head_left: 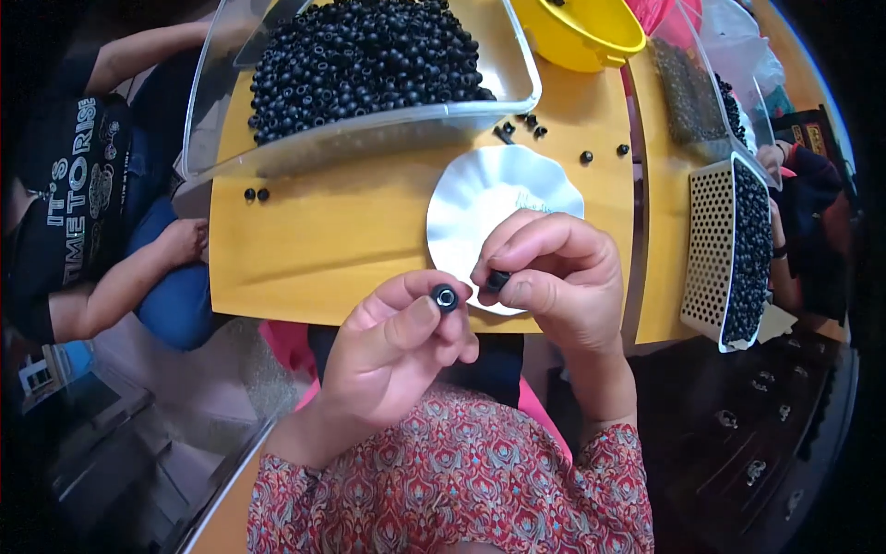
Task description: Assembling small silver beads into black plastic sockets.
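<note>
My left hand point(392, 346) pinches a small black ring-shaped part point(445, 297) between thumb and forefinger. Its round end faces up and shows a pale ring inside. Close to its right, my right hand point(568, 282) grips another small black piece point(498, 281), mostly covered by the fingertips. The two pieces are held apart in front of my chest. Partly behind my right hand lies a white plate point(461, 198) with a wavy rim. Several tiny pale, see-through pieces point(533, 203) rest on it.
A clear plastic bin point(461, 112) heaped with black parts point(360, 65) stands at the far side. Beyond the plate is a yellow basin point(591, 37). Loose black parts point(587, 157) dot the table point(323, 240). At right stands a white perforated basket point(709, 240). People sit left and right.
</note>
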A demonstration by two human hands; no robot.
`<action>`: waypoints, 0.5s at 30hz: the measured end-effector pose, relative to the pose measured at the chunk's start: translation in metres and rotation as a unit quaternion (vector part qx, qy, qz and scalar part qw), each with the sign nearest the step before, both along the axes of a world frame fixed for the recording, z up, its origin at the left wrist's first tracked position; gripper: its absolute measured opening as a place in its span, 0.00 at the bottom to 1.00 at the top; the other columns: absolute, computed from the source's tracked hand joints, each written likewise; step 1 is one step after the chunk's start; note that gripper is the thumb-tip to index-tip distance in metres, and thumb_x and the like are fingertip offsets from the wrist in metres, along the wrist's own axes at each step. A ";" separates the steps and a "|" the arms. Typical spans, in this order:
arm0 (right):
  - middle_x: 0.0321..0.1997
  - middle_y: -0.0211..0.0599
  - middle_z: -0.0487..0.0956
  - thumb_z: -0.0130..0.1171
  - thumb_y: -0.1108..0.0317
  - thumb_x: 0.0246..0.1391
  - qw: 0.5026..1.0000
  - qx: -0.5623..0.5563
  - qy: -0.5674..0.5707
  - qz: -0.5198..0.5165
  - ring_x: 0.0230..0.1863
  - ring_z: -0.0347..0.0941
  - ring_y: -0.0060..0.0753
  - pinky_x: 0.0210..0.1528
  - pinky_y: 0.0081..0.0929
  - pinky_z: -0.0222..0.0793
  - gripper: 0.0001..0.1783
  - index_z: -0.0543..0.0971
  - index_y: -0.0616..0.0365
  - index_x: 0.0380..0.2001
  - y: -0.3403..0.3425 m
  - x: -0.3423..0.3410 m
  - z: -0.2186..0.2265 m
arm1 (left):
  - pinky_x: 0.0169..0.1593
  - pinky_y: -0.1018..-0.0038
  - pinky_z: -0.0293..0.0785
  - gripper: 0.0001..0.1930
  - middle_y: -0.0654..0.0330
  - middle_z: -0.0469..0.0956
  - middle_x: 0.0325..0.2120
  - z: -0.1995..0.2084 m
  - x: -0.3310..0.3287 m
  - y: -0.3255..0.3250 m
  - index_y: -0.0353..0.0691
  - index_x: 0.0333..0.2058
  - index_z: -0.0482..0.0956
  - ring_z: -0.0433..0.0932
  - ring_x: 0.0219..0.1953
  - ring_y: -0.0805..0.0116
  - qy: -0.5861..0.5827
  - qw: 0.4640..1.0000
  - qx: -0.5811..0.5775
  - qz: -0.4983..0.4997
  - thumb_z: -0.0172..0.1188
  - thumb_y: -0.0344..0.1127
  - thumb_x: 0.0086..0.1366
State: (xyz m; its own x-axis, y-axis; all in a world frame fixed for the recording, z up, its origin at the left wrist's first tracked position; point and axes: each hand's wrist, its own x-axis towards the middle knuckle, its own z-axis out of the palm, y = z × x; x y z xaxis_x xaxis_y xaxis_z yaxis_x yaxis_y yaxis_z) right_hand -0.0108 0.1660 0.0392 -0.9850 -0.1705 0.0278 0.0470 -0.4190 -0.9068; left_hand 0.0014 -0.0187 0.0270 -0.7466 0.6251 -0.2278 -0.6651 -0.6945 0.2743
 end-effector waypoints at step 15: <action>0.35 0.50 0.76 0.59 0.75 0.51 0.995 -0.072 -0.023 -0.065 0.31 0.75 0.31 0.33 0.21 0.73 0.11 0.77 0.68 0.39 0.004 0.024 -0.021 | 0.43 0.72 0.69 0.14 0.61 0.73 0.28 -0.005 0.010 0.010 0.34 0.48 0.72 0.70 0.30 0.74 -0.031 0.999 -0.027 -0.028 0.54 0.33 0.65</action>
